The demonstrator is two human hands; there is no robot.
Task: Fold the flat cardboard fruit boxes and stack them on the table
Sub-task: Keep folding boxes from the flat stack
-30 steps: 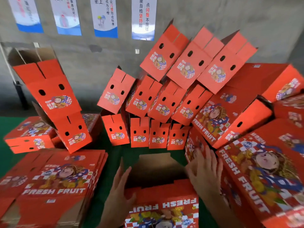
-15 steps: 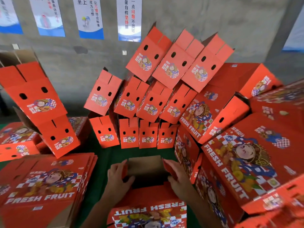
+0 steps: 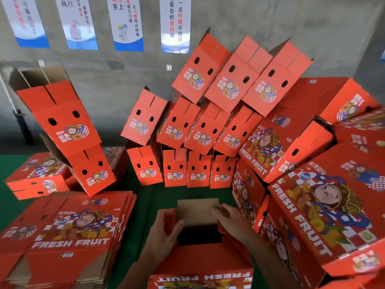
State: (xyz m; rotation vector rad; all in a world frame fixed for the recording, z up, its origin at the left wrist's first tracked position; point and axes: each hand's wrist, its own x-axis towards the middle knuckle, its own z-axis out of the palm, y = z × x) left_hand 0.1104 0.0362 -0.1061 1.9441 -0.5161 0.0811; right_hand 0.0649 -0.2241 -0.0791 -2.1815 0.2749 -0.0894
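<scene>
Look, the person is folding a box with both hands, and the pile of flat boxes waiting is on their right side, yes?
Not quite. Both hands, left hand and right hand, do work on the box, but the head view shows the pile of flat boxes on their left side.

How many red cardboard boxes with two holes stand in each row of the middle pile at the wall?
Bottom row red cardboard boxes: 4
Middle row boxes: 4
Top row boxes: 3
Total: 11

Green-covered table [image 3: 145,205] under flat box stack [image 3: 68,232], folded red boxes [image 3: 177,167] at back.
</scene>
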